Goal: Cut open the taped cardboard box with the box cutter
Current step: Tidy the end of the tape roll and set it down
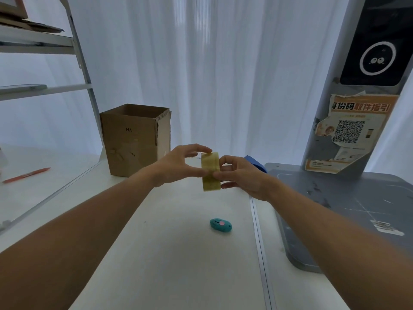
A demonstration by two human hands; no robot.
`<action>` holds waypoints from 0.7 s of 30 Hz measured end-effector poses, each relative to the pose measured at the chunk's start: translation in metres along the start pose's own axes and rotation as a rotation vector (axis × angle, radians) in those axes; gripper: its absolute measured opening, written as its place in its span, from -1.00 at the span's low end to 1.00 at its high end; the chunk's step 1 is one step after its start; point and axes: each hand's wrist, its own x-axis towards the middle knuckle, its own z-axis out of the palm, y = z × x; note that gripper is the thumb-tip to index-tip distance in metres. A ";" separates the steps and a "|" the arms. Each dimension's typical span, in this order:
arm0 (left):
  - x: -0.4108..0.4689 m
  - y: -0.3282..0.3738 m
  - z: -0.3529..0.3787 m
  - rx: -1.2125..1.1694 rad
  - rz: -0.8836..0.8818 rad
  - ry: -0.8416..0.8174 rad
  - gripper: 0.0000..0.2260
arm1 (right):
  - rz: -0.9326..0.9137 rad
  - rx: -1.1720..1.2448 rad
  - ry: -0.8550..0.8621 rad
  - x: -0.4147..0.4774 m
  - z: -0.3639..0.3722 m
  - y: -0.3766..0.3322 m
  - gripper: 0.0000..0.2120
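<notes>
I pinch the yellowish clear tape roll (210, 171) in both hands (178, 165) (242, 175); the teal oval box cutter (220, 225) waits mid-counter, so find the tape's end first.

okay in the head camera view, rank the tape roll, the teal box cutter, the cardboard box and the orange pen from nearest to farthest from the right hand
From the right hand:
1. Tape roll: pinched in its fingers, with the left hand on it too.
2. Teal box cutter: on the white table, below the hands.
3. Cardboard box: open-topped, at the back left.
4. Orange pen: far left, on the side surface.
</notes>
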 end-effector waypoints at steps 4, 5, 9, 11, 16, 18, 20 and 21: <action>0.003 -0.003 0.000 0.076 0.085 0.065 -0.56 | -0.026 0.017 0.059 0.001 0.000 0.003 -0.79; 0.003 -0.003 0.000 0.088 0.101 0.073 -0.57 | -0.029 0.016 0.071 0.002 0.000 0.004 -0.79; 0.004 -0.005 0.002 0.129 0.139 0.105 -0.59 | -0.028 0.003 0.103 0.002 0.001 0.005 -0.81; 0.005 -0.004 0.003 0.138 0.155 0.124 -0.65 | -0.025 -0.013 0.112 0.002 0.001 0.007 -0.79; 0.009 0.001 0.002 0.191 0.188 0.212 -0.84 | -0.014 -0.034 0.111 0.004 0.002 0.008 -0.76; 0.011 0.002 0.002 0.210 0.189 0.232 -0.87 | -0.011 -0.046 0.106 0.004 0.002 0.007 -0.76; 0.012 0.004 0.003 0.226 0.193 0.235 -0.89 | -0.005 -0.047 0.101 0.005 0.002 0.009 -0.75; 0.012 0.004 0.003 0.236 0.195 0.226 -0.89 | -0.003 -0.043 0.097 0.005 0.001 0.010 -0.75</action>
